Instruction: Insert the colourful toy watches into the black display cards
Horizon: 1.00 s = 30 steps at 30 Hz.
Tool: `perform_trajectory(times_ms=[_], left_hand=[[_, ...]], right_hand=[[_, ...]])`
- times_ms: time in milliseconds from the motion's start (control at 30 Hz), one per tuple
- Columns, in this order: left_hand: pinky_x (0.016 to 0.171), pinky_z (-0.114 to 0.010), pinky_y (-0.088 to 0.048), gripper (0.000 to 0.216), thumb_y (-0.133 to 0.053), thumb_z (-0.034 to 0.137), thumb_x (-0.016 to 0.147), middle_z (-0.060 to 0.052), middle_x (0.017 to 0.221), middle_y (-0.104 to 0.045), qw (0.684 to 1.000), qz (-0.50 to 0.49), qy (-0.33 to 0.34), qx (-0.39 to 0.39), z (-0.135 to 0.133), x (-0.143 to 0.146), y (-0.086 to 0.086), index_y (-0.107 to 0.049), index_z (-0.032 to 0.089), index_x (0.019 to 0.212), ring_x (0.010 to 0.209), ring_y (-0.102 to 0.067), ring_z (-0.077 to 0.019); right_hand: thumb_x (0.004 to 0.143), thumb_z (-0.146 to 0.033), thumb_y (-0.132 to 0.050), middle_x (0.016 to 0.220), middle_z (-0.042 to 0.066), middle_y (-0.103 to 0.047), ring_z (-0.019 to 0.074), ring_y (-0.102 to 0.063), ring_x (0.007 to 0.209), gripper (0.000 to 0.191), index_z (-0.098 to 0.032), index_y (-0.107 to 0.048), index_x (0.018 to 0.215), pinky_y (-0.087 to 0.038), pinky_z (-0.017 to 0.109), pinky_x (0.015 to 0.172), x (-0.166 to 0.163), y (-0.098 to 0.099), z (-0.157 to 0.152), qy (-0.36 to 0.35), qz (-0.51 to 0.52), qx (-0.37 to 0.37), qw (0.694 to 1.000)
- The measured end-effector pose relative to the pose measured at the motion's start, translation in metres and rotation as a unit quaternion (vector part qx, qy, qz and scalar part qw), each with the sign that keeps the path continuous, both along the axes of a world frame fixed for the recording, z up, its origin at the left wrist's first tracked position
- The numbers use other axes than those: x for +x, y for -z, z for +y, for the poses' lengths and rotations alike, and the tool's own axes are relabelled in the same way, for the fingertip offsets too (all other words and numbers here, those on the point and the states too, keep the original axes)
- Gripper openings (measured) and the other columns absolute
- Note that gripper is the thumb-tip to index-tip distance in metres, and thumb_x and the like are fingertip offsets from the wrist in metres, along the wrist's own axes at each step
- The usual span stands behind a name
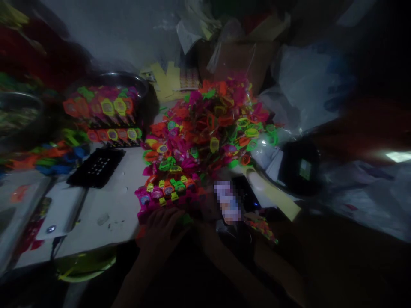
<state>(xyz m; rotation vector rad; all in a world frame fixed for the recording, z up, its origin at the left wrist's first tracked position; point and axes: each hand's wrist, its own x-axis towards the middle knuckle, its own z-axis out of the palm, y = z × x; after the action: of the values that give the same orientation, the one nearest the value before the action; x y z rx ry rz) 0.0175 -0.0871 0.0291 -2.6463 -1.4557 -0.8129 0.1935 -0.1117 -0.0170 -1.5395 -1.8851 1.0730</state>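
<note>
The scene is very dark. My left hand rests at the near edge of a pink tray that carries a row of small neon toy watches. Its fingers are curled around a small green piece. My right hand comes in from the lower right and meets the left hand at that piece; its fingers are lost in shadow. Just beyond the hands lies a phone with a lit screen. Behind it rises a big heap of neon toy watches.
A black slotted tray lies on the white table. Filled watch trays are stacked at the back left by a metal bowl. A yellow strip, a black round object and plastic bags crowd the right.
</note>
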Motion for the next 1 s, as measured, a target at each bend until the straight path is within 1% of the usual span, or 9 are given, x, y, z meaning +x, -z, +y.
perform_trajectory(times_ms=[67, 167, 233, 300, 367, 500, 600, 833, 1000], left_hand=[[0.088, -0.037, -0.042, 0.032, -0.058, 0.033, 0.087, -0.005, 0.103, -0.066, 1.000, 0.015, 0.001, 0.012, 0.000, 0.000, 0.002, -0.059, 0.024, 0.117, 0.098, -0.056, -0.0221], [0.087, -0.036, -0.042, 0.034, -0.059, 0.031, 0.086, -0.004, 0.103, -0.065, 1.000, 0.027, 0.006, 0.000, 0.001, -0.001, 0.003, -0.059, 0.029, 0.120, 0.097, -0.056, -0.0210], [0.085, -0.035, -0.042, 0.034, -0.061, 0.032, 0.085, -0.003, 0.103, -0.065, 1.000, 0.027, 0.006, -0.007, 0.001, -0.002, 0.004, -0.060, 0.030, 0.120, 0.096, -0.057, -0.0206], [0.085, -0.036, -0.042, 0.035, -0.061, 0.032, 0.085, -0.003, 0.104, -0.065, 0.999, 0.029, 0.004, -0.018, 0.001, -0.003, 0.005, -0.060, 0.031, 0.120, 0.096, -0.057, -0.0207], [0.086, -0.036, -0.041, 0.036, -0.061, 0.032, 0.085, -0.004, 0.106, -0.065, 0.999, 0.033, 0.002, -0.028, 0.000, -0.003, 0.005, -0.059, 0.031, 0.121, 0.098, -0.058, -0.0210], [0.086, -0.036, -0.040, 0.036, -0.061, 0.032, 0.086, -0.004, 0.107, -0.065, 0.999, 0.035, -0.003, -0.033, -0.001, -0.002, 0.003, -0.059, 0.031, 0.121, 0.098, -0.058, -0.0210], [0.086, -0.036, -0.040, 0.035, -0.061, 0.032, 0.085, -0.004, 0.105, -0.065, 0.999, 0.031, 0.000, -0.027, 0.000, -0.001, 0.003, -0.059, 0.030, 0.120, 0.097, -0.058, -0.0212], [0.085, -0.035, -0.040, 0.034, -0.063, 0.032, 0.084, -0.003, 0.104, -0.065, 0.999, 0.021, 0.004, -0.024, 0.001, -0.001, 0.002, -0.061, 0.029, 0.118, 0.096, -0.058, -0.0206], [0.084, -0.035, -0.040, 0.032, -0.060, 0.034, 0.086, -0.003, 0.103, -0.065, 1.000, 0.016, 0.007, -0.015, 0.001, 0.000, 0.002, -0.061, 0.028, 0.118, 0.095, -0.058, -0.0207]], right_hand=[[0.092, -0.036, -0.055, 0.123, 0.007, -0.057, 0.0202, -0.058, 0.106, 0.029, -0.022, -0.057, 0.117, -0.050, 0.039, 0.089, 0.013, 0.004, -0.004, 0.024, -0.018, 0.024, 0.999], [0.093, -0.034, -0.050, 0.132, 0.009, -0.053, 0.0258, -0.049, 0.123, 0.029, -0.027, -0.057, 0.121, -0.042, 0.047, 0.102, 0.045, 0.013, -0.010, 0.073, -0.047, 0.066, 0.994], [0.094, -0.032, -0.046, 0.141, 0.012, -0.044, 0.0296, -0.036, 0.134, 0.037, -0.026, -0.051, 0.130, -0.034, 0.053, 0.108, 0.069, 0.021, -0.014, 0.131, -0.100, 0.135, 0.977], [0.093, -0.033, -0.046, 0.149, 0.011, -0.034, 0.0310, -0.026, 0.140, 0.044, -0.026, -0.044, 0.136, -0.029, 0.057, 0.110, 0.088, 0.030, -0.017, 0.161, -0.165, 0.197, 0.953], [0.093, -0.033, -0.047, 0.154, 0.009, -0.025, 0.0310, -0.021, 0.142, 0.048, -0.029, -0.039, 0.140, -0.027, 0.059, 0.111, 0.098, 0.038, -0.020, 0.158, -0.205, 0.220, 0.941], [0.092, -0.032, -0.046, 0.157, 0.008, -0.014, 0.0313, -0.016, 0.144, 0.060, -0.029, -0.022, 0.148, -0.029, 0.059, 0.110, 0.097, 0.049, -0.028, 0.176, -0.207, 0.231, 0.934], [0.092, -0.030, -0.046, 0.155, 0.009, -0.020, 0.0310, -0.017, 0.143, 0.061, -0.031, -0.020, 0.147, -0.032, 0.059, 0.108, 0.095, 0.055, -0.035, 0.189, -0.207, 0.236, 0.930], [0.092, -0.028, -0.048, 0.146, 0.015, -0.036, 0.0308, -0.030, 0.137, 0.044, -0.022, -0.039, 0.135, -0.038, 0.059, 0.103, 0.103, 0.073, -0.046, 0.178, -0.198, 0.288, 0.920], [0.092, -0.024, -0.049, 0.143, 0.016, -0.039, 0.0297, -0.034, 0.136, 0.037, -0.020, -0.044, 0.128, -0.035, 0.062, 0.104, 0.104, 0.073, -0.050, 0.180, -0.186, 0.308, 0.915]])
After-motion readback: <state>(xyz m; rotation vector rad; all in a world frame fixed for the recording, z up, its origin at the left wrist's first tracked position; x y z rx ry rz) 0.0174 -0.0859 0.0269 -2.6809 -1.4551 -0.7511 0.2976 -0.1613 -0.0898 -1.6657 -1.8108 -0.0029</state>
